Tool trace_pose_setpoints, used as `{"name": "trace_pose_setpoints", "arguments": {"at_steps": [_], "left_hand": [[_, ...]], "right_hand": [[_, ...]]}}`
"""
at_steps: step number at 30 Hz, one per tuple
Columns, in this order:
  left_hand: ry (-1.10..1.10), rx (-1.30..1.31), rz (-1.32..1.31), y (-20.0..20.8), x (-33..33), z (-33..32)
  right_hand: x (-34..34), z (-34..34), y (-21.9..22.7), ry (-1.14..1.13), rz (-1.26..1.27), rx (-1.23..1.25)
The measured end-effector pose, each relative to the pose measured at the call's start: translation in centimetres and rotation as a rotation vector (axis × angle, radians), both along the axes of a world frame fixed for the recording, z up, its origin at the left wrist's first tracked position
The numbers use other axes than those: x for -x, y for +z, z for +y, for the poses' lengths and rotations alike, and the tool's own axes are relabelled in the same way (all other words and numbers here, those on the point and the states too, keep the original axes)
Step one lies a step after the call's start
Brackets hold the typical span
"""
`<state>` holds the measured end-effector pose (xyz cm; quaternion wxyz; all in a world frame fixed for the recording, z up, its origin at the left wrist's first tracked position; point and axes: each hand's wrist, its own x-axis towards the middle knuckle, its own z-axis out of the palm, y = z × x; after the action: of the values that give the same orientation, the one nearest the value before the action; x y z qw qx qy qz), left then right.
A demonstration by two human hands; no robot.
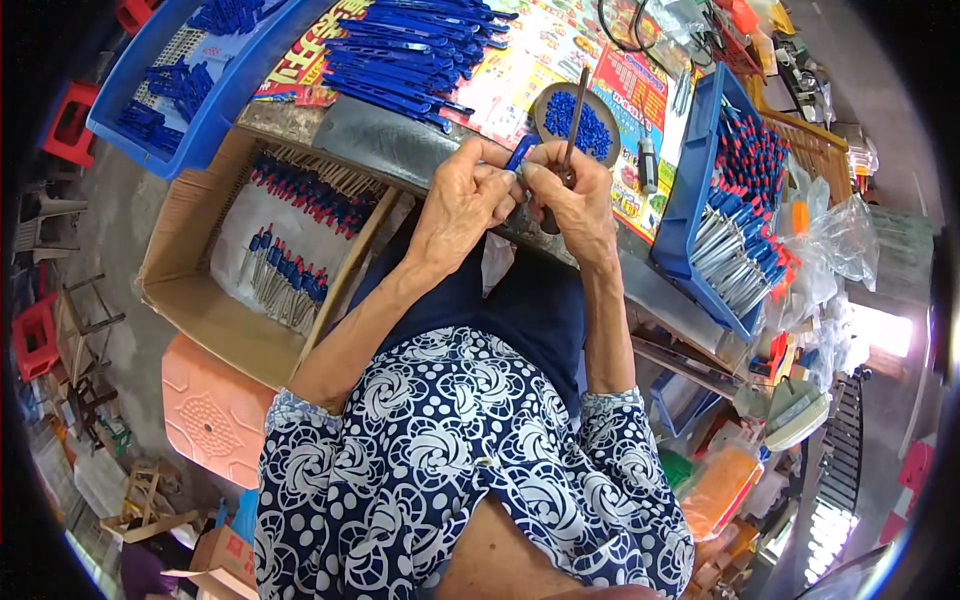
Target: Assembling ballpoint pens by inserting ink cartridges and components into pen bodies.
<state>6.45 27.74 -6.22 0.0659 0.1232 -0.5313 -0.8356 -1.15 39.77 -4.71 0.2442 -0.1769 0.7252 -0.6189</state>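
I'm seeing the left hand pinching a blue piece — the right hand is gripping a thin rod, crossing before a bowl of blue bits.

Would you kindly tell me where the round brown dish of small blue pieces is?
In the head view, the brown dish sits upper right of centre, just beyond the person's right hand.
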Motion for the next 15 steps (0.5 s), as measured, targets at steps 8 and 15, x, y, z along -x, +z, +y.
{"name": "trace_pose_setpoints", "arguments": {"at_steps": [8, 15], "left_hand": [[-0.013, 0.07, 0.024, -0.35, -0.19, 0.08], [0.008, 0.208, 0.027, -0.33, -0.41, -0.03]], "right_hand": [[-0.06, -0.25, 0.16, 0.013, -0.057, 0.037], [0.23, -0.13, -0.24, 0.044, -0.086, 0.055]]}}
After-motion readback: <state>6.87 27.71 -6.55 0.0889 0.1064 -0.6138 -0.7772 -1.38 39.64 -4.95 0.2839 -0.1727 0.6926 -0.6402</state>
